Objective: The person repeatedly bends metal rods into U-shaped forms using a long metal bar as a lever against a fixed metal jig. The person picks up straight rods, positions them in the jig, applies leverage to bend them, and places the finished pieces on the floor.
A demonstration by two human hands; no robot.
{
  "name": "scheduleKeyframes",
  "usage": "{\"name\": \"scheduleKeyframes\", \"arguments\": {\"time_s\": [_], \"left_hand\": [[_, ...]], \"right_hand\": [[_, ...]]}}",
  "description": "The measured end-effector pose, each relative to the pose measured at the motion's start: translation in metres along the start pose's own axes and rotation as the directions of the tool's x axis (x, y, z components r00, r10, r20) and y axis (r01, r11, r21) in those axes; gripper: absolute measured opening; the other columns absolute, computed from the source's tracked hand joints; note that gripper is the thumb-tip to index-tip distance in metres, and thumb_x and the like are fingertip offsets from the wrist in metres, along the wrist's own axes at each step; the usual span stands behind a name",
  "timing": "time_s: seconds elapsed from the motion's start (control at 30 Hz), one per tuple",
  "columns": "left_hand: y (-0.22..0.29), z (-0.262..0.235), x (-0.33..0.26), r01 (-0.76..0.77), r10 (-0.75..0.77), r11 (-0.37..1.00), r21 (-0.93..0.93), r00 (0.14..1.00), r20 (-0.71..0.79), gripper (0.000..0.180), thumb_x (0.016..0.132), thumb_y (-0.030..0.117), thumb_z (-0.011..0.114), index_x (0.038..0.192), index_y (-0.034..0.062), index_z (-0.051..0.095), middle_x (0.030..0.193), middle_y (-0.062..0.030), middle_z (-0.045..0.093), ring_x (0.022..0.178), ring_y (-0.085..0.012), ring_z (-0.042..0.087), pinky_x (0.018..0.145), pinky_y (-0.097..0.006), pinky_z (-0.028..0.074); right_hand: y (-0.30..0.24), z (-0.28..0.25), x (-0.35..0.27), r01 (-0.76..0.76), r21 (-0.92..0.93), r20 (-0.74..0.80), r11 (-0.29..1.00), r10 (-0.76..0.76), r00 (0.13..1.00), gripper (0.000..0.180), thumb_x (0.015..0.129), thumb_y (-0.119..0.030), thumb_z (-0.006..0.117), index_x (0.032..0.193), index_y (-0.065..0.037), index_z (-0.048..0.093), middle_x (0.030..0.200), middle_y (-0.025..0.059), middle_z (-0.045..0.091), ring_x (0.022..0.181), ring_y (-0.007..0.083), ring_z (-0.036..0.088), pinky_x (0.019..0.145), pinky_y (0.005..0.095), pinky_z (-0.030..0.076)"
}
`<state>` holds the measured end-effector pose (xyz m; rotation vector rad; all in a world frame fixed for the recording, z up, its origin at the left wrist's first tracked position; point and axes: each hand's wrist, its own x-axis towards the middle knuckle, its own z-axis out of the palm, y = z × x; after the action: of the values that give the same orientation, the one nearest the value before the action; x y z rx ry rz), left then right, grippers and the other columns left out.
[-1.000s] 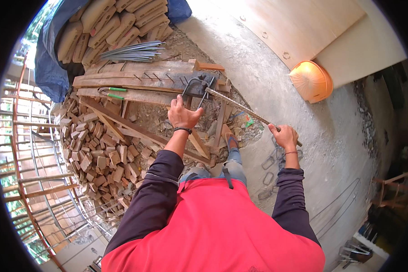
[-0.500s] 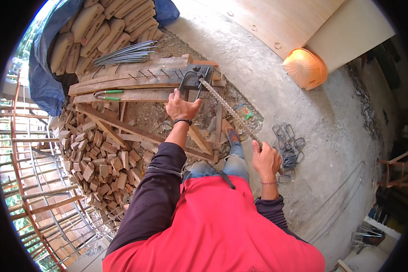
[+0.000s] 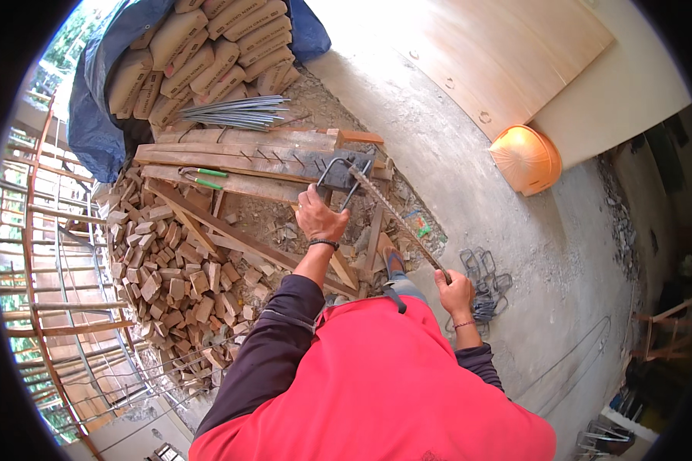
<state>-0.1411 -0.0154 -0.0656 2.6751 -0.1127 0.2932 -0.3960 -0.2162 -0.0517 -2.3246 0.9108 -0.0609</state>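
Note:
My left hand [image 3: 321, 215] is closed around a thin steel rod [image 3: 347, 201] bent into a U shape, at the right end of a wooden bench [image 3: 246, 179]. The bend lies on a dark plate [image 3: 337, 177] fixed to the bench top. My right hand [image 3: 457, 296] grips the near end of a long ribbed steel bar [image 3: 400, 217], which slants up to the plate and meets the bent rod there. Several upright pins [image 3: 277, 157] stand in a row along the bench. Pincers with green handles [image 3: 207, 183] lie to their left.
Broken bricks [image 3: 177, 288] are heaped left of the bench. Behind it are straight steel rods [image 3: 234, 113] and stacked sacks [image 3: 215, 65] under a blue tarp [image 3: 98, 115]. Bent steel stirrups [image 3: 484, 296] lie on the floor beyond my right hand. An orange hard hat [image 3: 526, 160] rests farther right.
The view has shifted, so the bench and floor things appear lower in the picture. Both hands keep their holds; the bar's slant against the bench looks much the same.

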Motion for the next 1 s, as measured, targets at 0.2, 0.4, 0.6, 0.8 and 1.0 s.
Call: {"name": "scheduleKeyframes", "arguments": {"time_s": [0.2,0.4,0.6,0.8,1.0], "left_hand": [[0.009,-0.017,0.007,0.044,-0.021,0.970,-0.238,0.995,0.097,0.073,0.054,0.036,0.080,0.112,-0.0004,0.056,0.096,-0.0121,0.056,0.086,-0.0301,0.057,0.075,-0.041,0.047],[0.003,-0.051,0.016,0.759,0.316,0.379,-0.529,0.431,0.845,0.067,0.075,0.044,0.070,0.116,-0.0071,0.060,0.088,-0.0025,0.062,0.062,-0.0112,0.047,0.056,-0.023,0.037],[0.030,-0.056,0.011,0.910,0.684,0.131,-0.393,0.204,0.701,0.086,0.080,0.062,0.048,0.127,-0.0101,0.052,0.098,-0.0135,0.063,0.068,-0.0156,0.054,0.061,-0.022,0.042],[0.044,-0.078,0.015,0.812,0.169,0.102,-0.574,0.555,0.815,0.062,0.092,0.042,0.055,0.135,-0.0017,0.043,0.102,-0.0142,0.062,0.083,-0.0242,0.066,0.068,-0.033,0.057],[0.073,-0.087,0.015,0.017,0.074,0.964,-0.265,0.941,0.330,0.093,0.060,0.019,0.088,0.135,0.0030,0.036,0.118,-0.0212,0.046,0.094,-0.0349,0.062,0.081,-0.041,0.055]], "right_hand": [[-0.020,-0.014,0.065,0.185,0.391,0.033,0.901,-0.215,0.976,0.054,0.087,-0.053,0.062,0.069,-0.002,0.058,0.052,0.0049,0.046,0.051,0.0161,0.046,0.050,0.0338,0.036],[-0.088,-0.019,0.136,0.212,0.709,0.107,0.673,-0.399,0.910,0.035,0.083,-0.037,0.075,0.088,-0.004,0.065,0.061,-0.0049,0.051,0.056,0.0044,0.041,0.050,0.0251,0.034],[-0.136,-0.012,0.176,0.043,0.822,0.306,0.568,-0.504,0.807,0.026,0.092,-0.027,0.067,0.090,-0.002,0.067,0.069,-0.0067,0.057,0.061,0.0023,0.044,0.052,0.0213,0.036],[-0.141,-0.005,0.195,0.148,0.780,0.246,0.608,-0.516,0.820,0.028,0.095,-0.027,0.063,0.082,-0.002,0.065,0.064,-0.0059,0.053,0.060,0.0028,0.043,0.052,0.0223,0.034],[-0.146,0.022,0.191,0.074,0.760,0.275,0.645,-0.423,0.864,0.028,0.095,-0.026,0.062,0.082,-0.001,0.065,0.068,-0.0050,0.055,0.063,0.0047,0.045,0.055,0.0248,0.038]]}}
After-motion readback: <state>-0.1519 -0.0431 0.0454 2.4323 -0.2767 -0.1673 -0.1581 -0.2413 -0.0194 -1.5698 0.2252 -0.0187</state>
